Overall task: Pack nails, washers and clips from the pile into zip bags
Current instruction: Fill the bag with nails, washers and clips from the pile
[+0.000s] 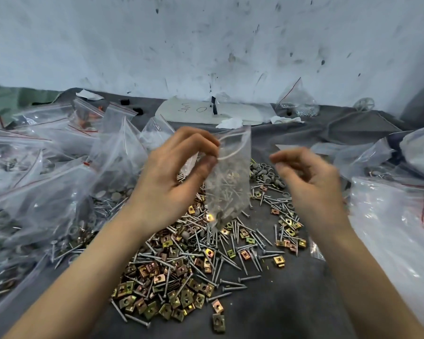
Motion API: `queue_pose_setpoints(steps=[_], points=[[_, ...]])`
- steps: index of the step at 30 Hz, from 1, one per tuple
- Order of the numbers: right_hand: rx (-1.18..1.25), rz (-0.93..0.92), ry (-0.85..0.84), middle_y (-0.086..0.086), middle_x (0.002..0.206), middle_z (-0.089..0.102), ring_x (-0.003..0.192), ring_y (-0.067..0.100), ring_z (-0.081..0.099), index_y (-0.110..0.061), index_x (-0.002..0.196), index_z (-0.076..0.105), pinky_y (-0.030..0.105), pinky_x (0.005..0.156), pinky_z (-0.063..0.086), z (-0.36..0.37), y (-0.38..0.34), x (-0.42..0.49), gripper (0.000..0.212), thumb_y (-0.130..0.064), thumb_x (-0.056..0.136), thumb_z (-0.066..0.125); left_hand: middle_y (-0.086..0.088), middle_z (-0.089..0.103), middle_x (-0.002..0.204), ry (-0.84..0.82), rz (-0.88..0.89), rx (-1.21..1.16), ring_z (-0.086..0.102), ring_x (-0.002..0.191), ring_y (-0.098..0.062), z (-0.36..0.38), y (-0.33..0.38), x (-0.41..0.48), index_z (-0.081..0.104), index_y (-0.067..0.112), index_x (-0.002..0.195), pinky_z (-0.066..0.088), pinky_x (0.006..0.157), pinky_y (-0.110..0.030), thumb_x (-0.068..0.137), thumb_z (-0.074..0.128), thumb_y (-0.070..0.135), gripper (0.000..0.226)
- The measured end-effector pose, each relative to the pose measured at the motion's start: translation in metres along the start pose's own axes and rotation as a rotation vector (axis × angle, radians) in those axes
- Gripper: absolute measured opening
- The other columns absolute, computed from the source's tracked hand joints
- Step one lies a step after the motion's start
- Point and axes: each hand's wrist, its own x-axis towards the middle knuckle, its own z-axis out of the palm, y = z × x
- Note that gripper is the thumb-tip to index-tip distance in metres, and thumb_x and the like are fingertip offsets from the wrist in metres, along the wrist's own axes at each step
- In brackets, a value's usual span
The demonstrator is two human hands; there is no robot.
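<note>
In the head view, my left grip [174, 177] is raised over the pile [181, 265], thumb and forefinger clamped on the top edge of a small clear zip bag [228, 184]. The bag hangs above the middle of the cloth-covered surface [279, 309] with its mouth gaping. It already carries a load of nails, with some darker bits low down. Through the plastic I cannot tell whether washers or clips are among them. My right grip [311, 184] is just beside the bag's mouth but apart from it, fingers curled in and blurred. Whether it pinches anything I cannot tell.

As for progress, I judge the job well under way but far from over. To my left lies a big heap of filled bags [47, 179] with red seal strips, and more bags [389, 228] lie at my right, so many packs seem done. The one in hand looks partly full and is not yet sealed.

Loose below it are plenty of silver nails [230, 282] and a thick scatter of brass-coloured clips [162, 277]. A small cluster of grey washers [263, 170] sits at the far side of the pile, just behind the hanging bag. I reckon that is a good many bags' worth left. For this one, it remains to top it up, press its strip closed, lay it with the others, then take a fresh bag.
</note>
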Motion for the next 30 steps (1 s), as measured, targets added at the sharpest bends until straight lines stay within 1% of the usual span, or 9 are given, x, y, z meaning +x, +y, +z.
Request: queue_pose_setpoints(steps=[2,3,6,8,14,22,25,28,30], points=[[-0.204,0.154,-0.187,-0.009,0.087,0.067,0.083,0.007,0.061,-0.022,0.090,0.069,0.005,0.071,0.043,0.011,0.024,-0.007,0.019,-0.004,0.086,0.064,-0.004,0.061,0.107,0.055,0.008,0.031,0.059,0.103,-0.016,-0.004,-0.003,0.002,0.057,0.018,0.095,0.046,0.087,-0.030,0.095,0.049,0.021,0.008],[-0.296,0.203,-0.291,-0.006,0.090,0.066,0.085,0.009,0.060,-0.019,0.093,0.070,0.007,0.073,0.042,0.019,0.036,-0.014,0.018,-0.004,0.087,0.064,-0.004,0.061,0.107,0.077,0.002,0.032,0.059,0.103,-0.015,-0.006,-0.005,0.003,0.057,0.018,0.095,0.046,0.087,-0.030,0.095,0.049,0.022,0.009],[-0.559,0.178,-0.484,-0.001,0.104,0.061,0.098,0.014,0.056,-0.019,0.107,0.070,0.024,0.091,0.044,0.039,0.062,-0.032,0.020,-0.012,0.090,0.061,-0.004,0.061,0.108,0.120,-0.029,0.022,0.059,0.104,-0.014,-0.009,-0.009,0.003,0.057,0.018,0.094,0.047,0.087,-0.033,0.094,0.049,0.022,0.008],[-0.629,0.143,-0.507,-0.002,0.107,0.056,0.106,0.016,0.049,-0.026,0.113,0.067,0.031,0.095,0.042,0.048,0.068,-0.036,0.024,-0.018,0.092,0.059,-0.003,0.060,0.108,0.118,-0.038,0.021,0.059,0.104,-0.015,-0.009,-0.010,0.002,0.057,0.018,0.094,0.048,0.087,-0.036,0.094,0.049,0.023,0.009],[-0.720,0.048,-0.555,-0.005,0.110,0.054,0.112,0.018,0.040,-0.032,0.114,0.065,0.034,0.097,0.038,0.054,0.067,-0.033,0.023,-0.032,0.091,0.060,-0.003,0.060,0.106,0.102,-0.050,0.010,0.060,0.103,-0.021,-0.007,-0.011,-0.002,0.057,0.016,0.095,0.050,0.087,-0.046,0.094,0.049,0.024,0.011],[-0.848,-0.010,-0.571,-0.004,0.112,0.054,0.118,0.022,0.039,-0.025,0.116,0.064,0.038,0.097,0.037,0.060,0.065,-0.028,0.027,-0.036,0.096,0.050,-0.005,0.061,0.105,0.086,-0.024,0.009,0.060,0.102,-0.020,-0.002,-0.009,-0.003,0.057,0.016,0.094,0.050,0.085,-0.041,0.095,0.049,0.023,0.011],[-0.734,0.042,-0.495,-0.004,0.106,0.054,0.113,0.019,0.043,-0.020,0.110,0.066,0.034,0.095,0.038,0.060,0.070,-0.026,0.023,-0.030,0.096,0.052,-0.006,0.061,0.105,0.083,-0.037,0.010,0.060,0.103,-0.022,-0.004,-0.008,-0.005,0.058,0.015,0.094,0.050,0.085,-0.042,0.095,0.049,0.024,0.013],[-0.402,0.169,-0.325,-0.008,0.091,0.054,0.090,0.010,0.052,-0.016,0.096,0.069,0.020,0.082,0.042,0.051,0.070,-0.023,0.010,-0.019,0.092,0.060,-0.005,0.061,0.105,0.089,-0.046,0.028,0.061,0.102,-0.023,-0.008,-0.009,-0.009,0.059,0.015,0.094,0.051,0.084,-0.043,0.094,0.049,0.024,0.013],[-0.193,0.197,-0.242,-0.007,0.087,0.057,0.079,0.003,0.054,-0.018,0.085,0.068,0.008,0.071,0.040,0.041,0.066,-0.023,0.010,-0.012,0.089,0.062,-0.005,0.062,0.104,0.094,-0.048,0.038,0.061,0.102,-0.023,-0.009,-0.011,-0.010,0.060,0.014,0.094,0.050,0.083,-0.043,0.094,0.049,0.023,0.015]])
